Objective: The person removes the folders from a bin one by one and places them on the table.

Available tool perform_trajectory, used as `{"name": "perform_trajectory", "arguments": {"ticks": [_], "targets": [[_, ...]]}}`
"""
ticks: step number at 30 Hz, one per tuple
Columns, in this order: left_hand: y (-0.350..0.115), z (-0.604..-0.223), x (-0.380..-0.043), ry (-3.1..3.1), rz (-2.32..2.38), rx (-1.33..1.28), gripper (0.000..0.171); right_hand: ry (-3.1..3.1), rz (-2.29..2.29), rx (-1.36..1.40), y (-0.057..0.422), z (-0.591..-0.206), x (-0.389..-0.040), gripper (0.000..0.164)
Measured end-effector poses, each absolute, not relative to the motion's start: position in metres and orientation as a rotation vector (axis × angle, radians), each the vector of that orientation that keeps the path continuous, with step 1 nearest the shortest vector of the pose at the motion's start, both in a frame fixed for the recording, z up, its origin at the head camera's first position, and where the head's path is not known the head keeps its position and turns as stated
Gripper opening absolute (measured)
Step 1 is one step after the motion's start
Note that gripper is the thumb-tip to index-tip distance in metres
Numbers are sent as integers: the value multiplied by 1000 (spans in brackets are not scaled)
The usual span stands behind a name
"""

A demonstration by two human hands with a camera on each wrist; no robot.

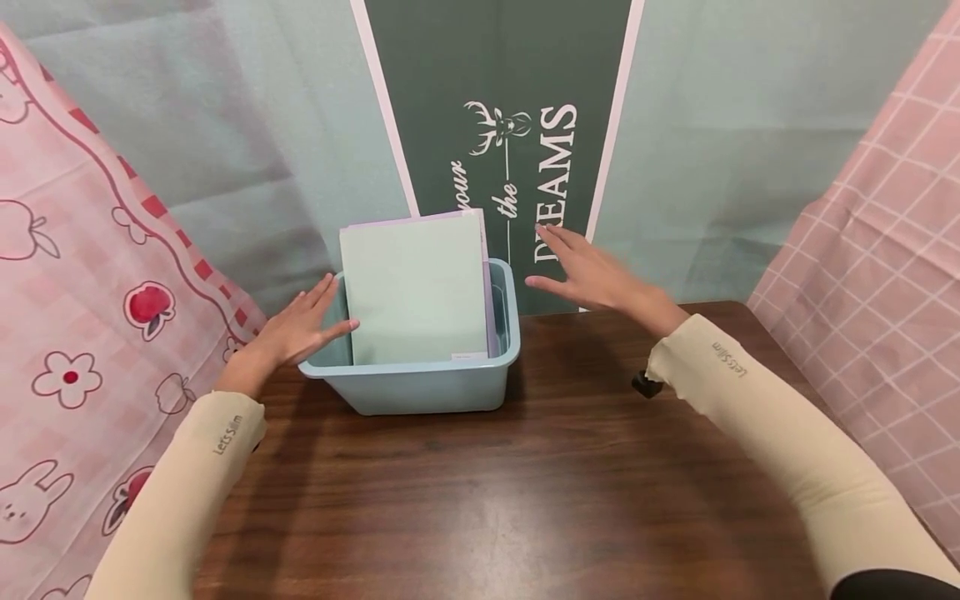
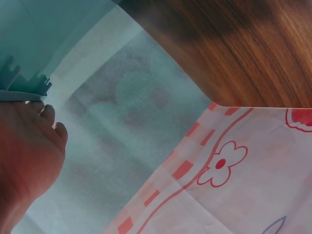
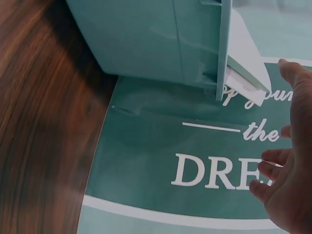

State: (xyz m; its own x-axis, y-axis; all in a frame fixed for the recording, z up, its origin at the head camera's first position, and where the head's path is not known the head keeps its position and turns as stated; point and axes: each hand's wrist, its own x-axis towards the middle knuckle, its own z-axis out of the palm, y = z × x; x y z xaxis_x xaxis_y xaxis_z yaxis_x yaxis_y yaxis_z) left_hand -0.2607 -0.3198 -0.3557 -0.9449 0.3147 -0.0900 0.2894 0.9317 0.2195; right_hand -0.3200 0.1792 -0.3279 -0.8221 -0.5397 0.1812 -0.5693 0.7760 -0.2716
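A light blue plastic bin (image 1: 420, 390) stands on the table's far left part. Upright inside it is a flat pale green folder or board (image 1: 416, 287), with lilac and white edges showing behind it. My left hand (image 1: 296, 329) is at the bin's left rim, fingers extended and thumb reaching over toward the pale green piece. In the left wrist view this hand (image 2: 31, 156) appears right under the bin's edge. My right hand (image 1: 592, 271) hovers in the air to the right of the bin, fingers and thumb spread, holding nothing. The right wrist view shows its fingers apart from the bin (image 3: 156, 39).
The brown wooden table (image 1: 480, 500) extends in front of the bin. Behind hangs a grey-green curtain with a dark green printed panel (image 1: 502, 50). Pink patterned cloths (image 1: 67, 292) close off both sides. A small black object (image 1: 646, 384) shows beneath the right cuff.
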Motion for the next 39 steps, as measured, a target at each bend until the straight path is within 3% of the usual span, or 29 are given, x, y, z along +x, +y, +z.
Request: {"name": "perform_trajectory", "arguments": {"ticks": [39], "targets": [[-322, -360, -264, 2993, 231, 503, 99, -2927, 827, 1049, 96, -331, -322, 93]]}}
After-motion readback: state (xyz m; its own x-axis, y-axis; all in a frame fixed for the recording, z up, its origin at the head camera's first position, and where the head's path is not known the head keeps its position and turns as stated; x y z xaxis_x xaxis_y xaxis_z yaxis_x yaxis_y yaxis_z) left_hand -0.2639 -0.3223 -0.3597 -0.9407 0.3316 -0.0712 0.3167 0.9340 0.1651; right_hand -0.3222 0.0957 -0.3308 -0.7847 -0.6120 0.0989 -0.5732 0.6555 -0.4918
